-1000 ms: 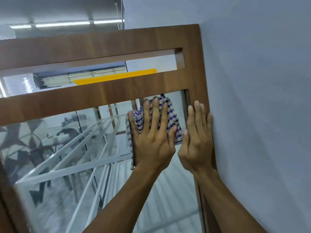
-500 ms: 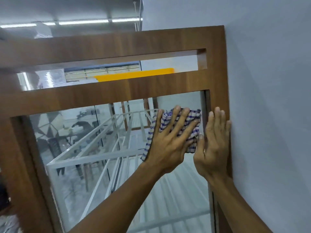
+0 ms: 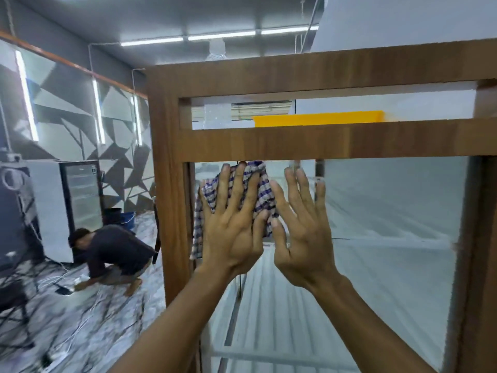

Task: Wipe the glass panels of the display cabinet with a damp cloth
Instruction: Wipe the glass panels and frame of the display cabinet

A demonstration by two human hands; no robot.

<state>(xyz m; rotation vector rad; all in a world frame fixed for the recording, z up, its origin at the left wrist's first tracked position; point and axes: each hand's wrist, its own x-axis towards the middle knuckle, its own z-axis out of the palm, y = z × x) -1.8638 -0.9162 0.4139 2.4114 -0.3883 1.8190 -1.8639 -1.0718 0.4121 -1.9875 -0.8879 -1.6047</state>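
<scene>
From the head view, the cloth (image 3: 263, 189), checked blue and white, lies against the glass (image 3: 390, 238) in the top left corner of the cabinet's large panel. It sits just under the wooden rail (image 3: 322, 141) and just beside the left post (image 3: 166, 184). The left hand (image 3: 234, 224) presses it flat, with straight, spread fingers and nothing curled round it. A loose part of the cloth hangs down to the left of this hand, along the post.

The right hand (image 3: 304, 238) lies flat on bare glass just to the right of the cloth, fingers straight and fanned, holding nothing. Its thumb is beside the left thumb at the cloth's lower edge; I cannot tell whether they touch. This hand blocks the cloth's way to the right, while rail and post hem it in above and to the left.

Above the rail, a narrow opening shows a yellow tray (image 3: 317, 120). Through the glass, white shelf bars (image 3: 269, 356) run below the hands.

To the left of the cabinet, a person (image 3: 115, 254) crouches on the marbled floor (image 3: 80, 332), one hand down on it. Behind the person stand a glass-door fridge (image 3: 80, 195), a black bin (image 3: 111, 215) and a blue bucket (image 3: 127, 220), against a wall (image 3: 53, 103) with a grey triangle pattern. Strip lights (image 3: 220, 36) run across the ceiling.
</scene>
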